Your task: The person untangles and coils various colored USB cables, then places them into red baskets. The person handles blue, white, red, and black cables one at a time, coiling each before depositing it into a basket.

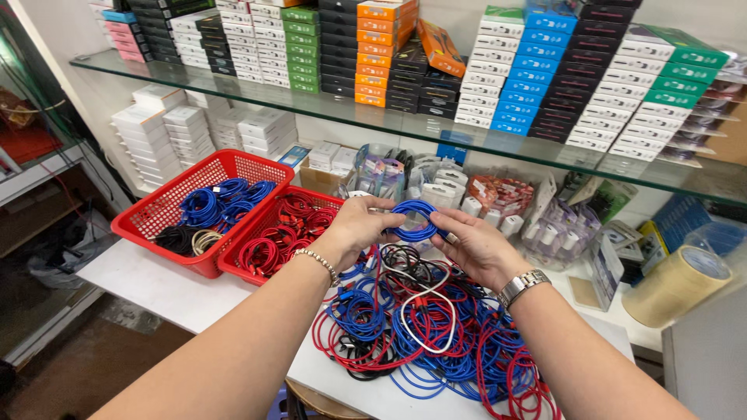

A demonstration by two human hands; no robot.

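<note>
Blue cable coil [412, 219] is gripped by both the left hand [356, 225] and right hand [473, 245], fingers closed on it. Far-left red basket [156, 219] contains blue and black cables; the adjoining basket [247, 268] contains red cables.

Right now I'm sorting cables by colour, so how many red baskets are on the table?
2. One red basket, at the left, holds blue and black cables; the second sits against its right side and holds red cables. No others show.

The coiled cable [414, 220] is blue. The loose cables [424, 334] are red, blue, black and white on a white bench [156, 288]. Both baskets [159, 222] are red.
</note>
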